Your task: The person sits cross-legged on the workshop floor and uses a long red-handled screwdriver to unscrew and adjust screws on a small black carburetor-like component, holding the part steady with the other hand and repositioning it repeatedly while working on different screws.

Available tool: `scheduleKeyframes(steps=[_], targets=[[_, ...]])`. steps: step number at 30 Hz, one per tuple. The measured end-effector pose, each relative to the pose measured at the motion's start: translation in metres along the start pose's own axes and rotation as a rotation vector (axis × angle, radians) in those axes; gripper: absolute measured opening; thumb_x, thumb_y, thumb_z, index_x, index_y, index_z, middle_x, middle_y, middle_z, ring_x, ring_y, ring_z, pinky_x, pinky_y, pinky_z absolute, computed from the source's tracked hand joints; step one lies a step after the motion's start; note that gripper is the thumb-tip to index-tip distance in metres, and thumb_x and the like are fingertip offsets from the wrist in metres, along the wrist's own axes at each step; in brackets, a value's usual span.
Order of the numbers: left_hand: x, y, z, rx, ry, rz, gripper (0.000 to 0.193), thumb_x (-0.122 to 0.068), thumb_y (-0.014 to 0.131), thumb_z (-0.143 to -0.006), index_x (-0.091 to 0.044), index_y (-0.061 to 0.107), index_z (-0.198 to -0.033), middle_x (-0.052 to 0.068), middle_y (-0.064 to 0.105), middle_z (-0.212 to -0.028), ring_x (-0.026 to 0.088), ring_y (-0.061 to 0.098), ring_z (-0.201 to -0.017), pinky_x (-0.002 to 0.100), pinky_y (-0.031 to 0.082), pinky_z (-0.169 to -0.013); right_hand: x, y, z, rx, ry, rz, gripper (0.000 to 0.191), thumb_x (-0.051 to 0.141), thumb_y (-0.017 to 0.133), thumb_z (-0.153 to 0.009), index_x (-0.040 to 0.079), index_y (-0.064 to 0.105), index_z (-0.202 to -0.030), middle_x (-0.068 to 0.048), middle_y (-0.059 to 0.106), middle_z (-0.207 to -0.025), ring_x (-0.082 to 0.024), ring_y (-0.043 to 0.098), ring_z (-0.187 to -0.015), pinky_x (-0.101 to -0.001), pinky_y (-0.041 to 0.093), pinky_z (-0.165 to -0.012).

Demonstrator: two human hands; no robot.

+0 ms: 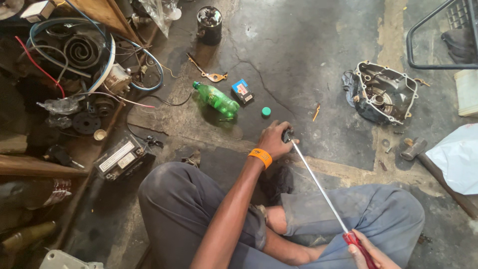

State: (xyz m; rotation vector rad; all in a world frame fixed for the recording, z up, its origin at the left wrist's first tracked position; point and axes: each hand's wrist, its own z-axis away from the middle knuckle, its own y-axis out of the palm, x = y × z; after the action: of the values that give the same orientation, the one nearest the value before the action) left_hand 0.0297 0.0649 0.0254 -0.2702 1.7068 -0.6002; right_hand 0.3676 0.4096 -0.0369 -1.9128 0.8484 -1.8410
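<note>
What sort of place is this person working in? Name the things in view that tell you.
Probably a small repair workshop, worked on the floor. An engine cover lies on stained concrete, coils of wire and parts are heaped alongside, and the person's hands hold a long screwdriver.

Cracked, oil-stained concrete floor (308, 45) carrying everything. Green plastic bottle (216, 99) lying on its side near centre, green cap (266, 111) sitting apart just to its right. Small blue box (242, 91) resting beside bottle. Bent metal bracket (208, 70) lying above bottle; dark cylindrical can (209, 24) standing upright further back. Metal engine cover (384, 92) lying open-side up at right. Hammer (432, 167) lying below it, near white plastic bag (458, 157). Black battery (122, 158) sitting at left, beside heap of wires and parts (79, 65).
</note>
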Motion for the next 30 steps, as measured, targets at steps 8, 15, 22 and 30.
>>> scheduleKeyframes(steps=[8,15,22,30], targets=[[0.001,0.0,0.0,0.007,0.006,0.014,0.045,-0.037,0.082,-0.074,-0.011,0.068,-0.108,0.016,0.064,-0.104,0.04,0.065,-0.1,0.052,0.05,-0.091,-0.008,-0.026,-0.02,0.134,0.073,0.21,0.048,0.017,0.077,-0.082,0.008,0.071,-0.129,-0.005,0.072,-0.079,-0.009,0.069,-0.071,-0.0233,0.052,-0.079],[0.002,0.001,0.001,0.004,0.005,0.015,0.044,-0.037,0.083,-0.073,-0.011,0.068,-0.106,0.015,0.064,-0.103,0.039,0.065,-0.099,0.052,0.05,-0.088,0.091,-0.032,-0.034,0.011,0.146,0.361,0.044,0.011,0.081,-0.077,0.012,0.077,-0.12,-0.006,0.07,-0.071,-0.01,0.071,-0.065,-0.0242,0.052,-0.071],[0.01,0.01,0.001,-0.013,0.059,0.0,0.046,-0.036,0.085,-0.072,-0.011,0.068,-0.107,0.015,0.064,-0.103,0.04,0.065,-0.097,0.051,0.052,-0.086,0.141,-0.031,-0.046,-0.036,0.199,0.382,0.045,0.013,0.085,-0.081,0.015,0.079,-0.125,-0.006,0.075,-0.083,-0.011,0.072,-0.072,-0.0228,0.056,-0.076],[0.013,0.016,0.001,-0.044,0.056,-0.032,0.054,-0.041,0.086,-0.068,-0.011,0.069,-0.111,0.017,0.064,-0.107,0.041,0.064,-0.102,0.053,0.05,-0.09,0.032,-0.021,-0.031,-0.056,-0.067,0.141,0.047,0.015,0.078,-0.081,0.008,0.071,-0.127,-0.002,0.076,-0.088,-0.006,0.068,-0.082,-0.0209,0.05,-0.088]])
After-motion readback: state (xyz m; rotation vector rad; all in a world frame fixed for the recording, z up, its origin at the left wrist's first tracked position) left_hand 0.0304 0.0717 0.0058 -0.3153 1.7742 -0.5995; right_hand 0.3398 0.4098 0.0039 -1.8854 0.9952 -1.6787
